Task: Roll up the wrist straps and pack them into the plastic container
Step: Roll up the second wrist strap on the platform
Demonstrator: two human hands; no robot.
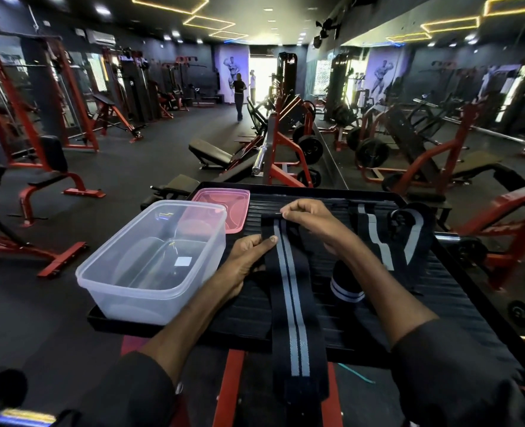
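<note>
Clear plastic container (150, 260) at the platform's left edge, nothing packed inside; pink lid (224, 208) just behind it. Left hand (248, 257) pinching the near left edge of a black grey-striped wrist strap (288, 291); right hand (310, 220) gripping its far end, fingers curled. Rolled strap (344, 283) and another unrolled strap (378, 238) to the right. Ribbed black platform (362, 315), in a gym.

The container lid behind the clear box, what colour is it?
Translucent pink lid, seen in the head view.
</note>
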